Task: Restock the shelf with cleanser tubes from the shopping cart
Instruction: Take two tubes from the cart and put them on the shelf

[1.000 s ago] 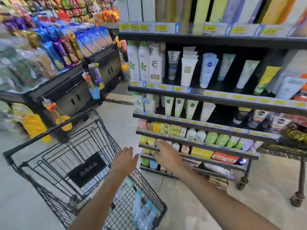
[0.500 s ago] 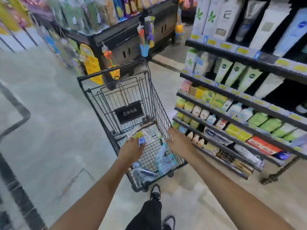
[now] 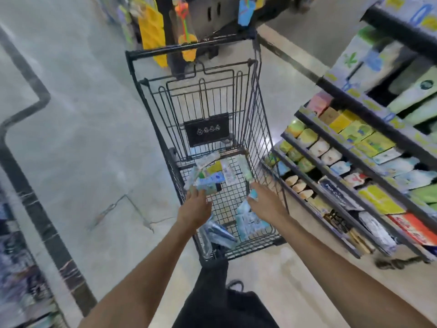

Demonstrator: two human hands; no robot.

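A black wire shopping cart (image 3: 256, 129) stands in front of me on the floor. Several cleanser tubes (image 3: 214, 176) in white, blue, green and yellow lie on its bottom, with more blue-white packs (image 3: 248, 222) at the near end. My left hand (image 3: 196, 207) reaches into the cart over the left pile, fingers extended, holding nothing. My right hand (image 3: 264, 201) reaches in on the right with straight fingers, just above a light blue tube (image 3: 253, 194). The shelf (image 3: 369, 162) with soaps and tubes stands to the right.
A black display unit (image 3: 212, 13) with hanging toys stands beyond the cart. Grey floor (image 3: 78, 138) with a dark stripe spreads to the left. My dark trouser leg and shoe (image 3: 227, 287) are below the cart's near end.
The view has tilted down from the shelf to the cart. Both hands have dropped lower into the basket, closer to the tubes.
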